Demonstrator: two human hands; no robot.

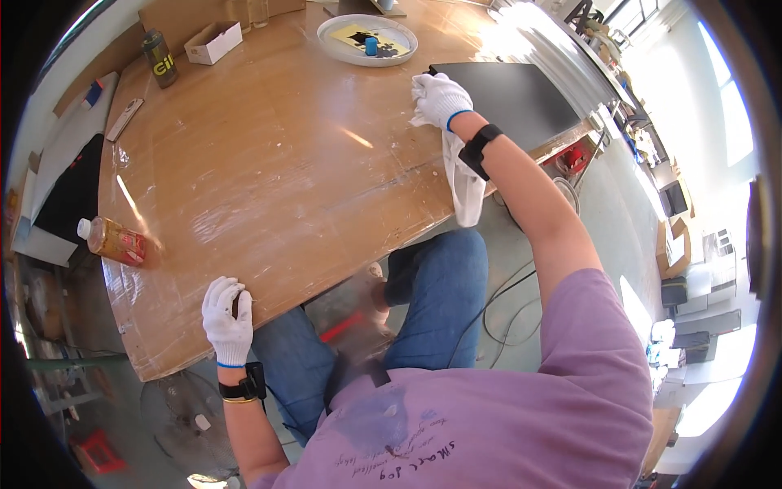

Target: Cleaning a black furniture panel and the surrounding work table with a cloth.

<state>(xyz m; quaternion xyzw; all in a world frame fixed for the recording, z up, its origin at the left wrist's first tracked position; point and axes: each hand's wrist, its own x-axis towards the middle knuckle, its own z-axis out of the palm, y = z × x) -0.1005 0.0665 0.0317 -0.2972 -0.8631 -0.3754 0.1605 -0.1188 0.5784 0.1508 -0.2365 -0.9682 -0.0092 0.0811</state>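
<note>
My right hand (pixel 441 99), in a white knitted glove with a blue cuff, is closed on a white cloth (pixel 466 183). The cloth hangs down past the wrist and over the front table edge. That hand rests at the left edge of a flat dark panel (pixel 513 98), which lies on the right part of the table. My left hand (pixel 227 320), gloved the same way, lies on the table near its front left edge. Its fingers are loosely bent with the thumb apart, and nothing shows in them.
The brown table (pixel 269 179) has a film-like, shiny top. A drink bottle (pixel 114 241) lies tilted at the left edge. Farther back are a dark can (pixel 160 59), a small white box (pixel 213 42) and a round white tray (pixel 326 45) with a blue object (pixel 371 46). Cables (pixel 509 314) trail on the floor.
</note>
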